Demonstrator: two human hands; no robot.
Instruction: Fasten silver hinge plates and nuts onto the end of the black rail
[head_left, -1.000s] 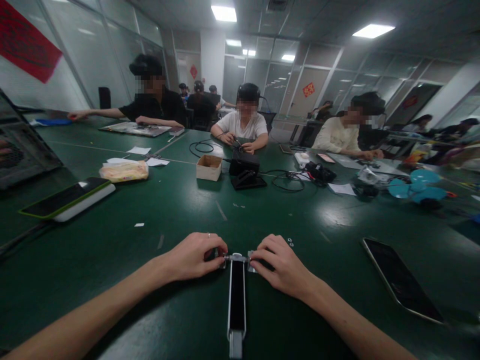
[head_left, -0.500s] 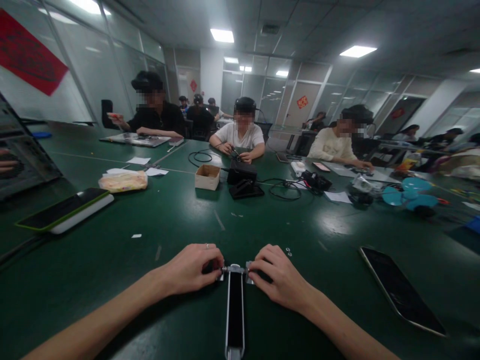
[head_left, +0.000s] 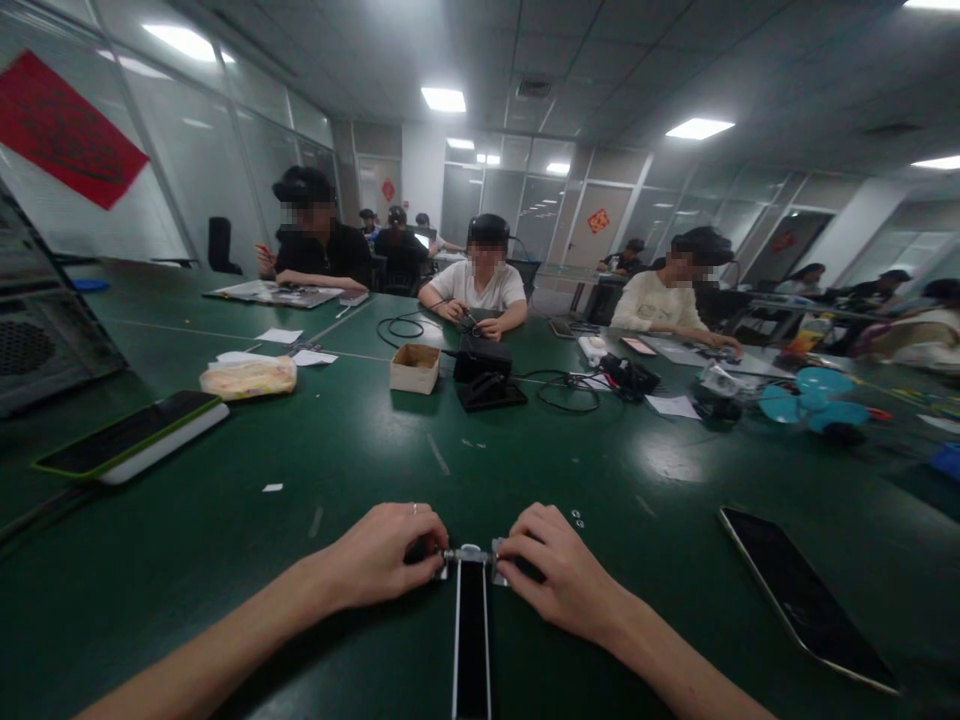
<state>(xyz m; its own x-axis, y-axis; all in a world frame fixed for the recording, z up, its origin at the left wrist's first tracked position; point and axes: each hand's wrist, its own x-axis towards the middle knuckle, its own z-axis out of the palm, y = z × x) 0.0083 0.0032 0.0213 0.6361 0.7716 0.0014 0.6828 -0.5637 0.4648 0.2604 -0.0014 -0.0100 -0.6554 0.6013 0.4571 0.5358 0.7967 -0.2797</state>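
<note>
A long narrow bar (head_left: 472, 640) with a black face and silver edges lies on the green table, pointing away from me. Its far end carries a metal crosspiece (head_left: 471, 554) with a stub on each side. My left hand (head_left: 390, 552) pinches a small metal plate (head_left: 442, 572) at the left stub, most of it hidden by the fingers. On the opposite side, my right hand (head_left: 559, 570) grips another small metal plate (head_left: 499, 574) against the right stub. Two tiny rings (head_left: 577, 519) lie just beyond my right hand.
A phone (head_left: 810, 600) rests at the right, and a green-edged device (head_left: 135, 437) at the left. Farther off are a small open box (head_left: 415, 369), a black stand (head_left: 489, 388), cables and a blue fan (head_left: 806, 400). Several people sit across the table.
The whole view has shifted slightly, so things appear a little lower. Both hands keep their hold at the bar's far end, with little visible movement.
</note>
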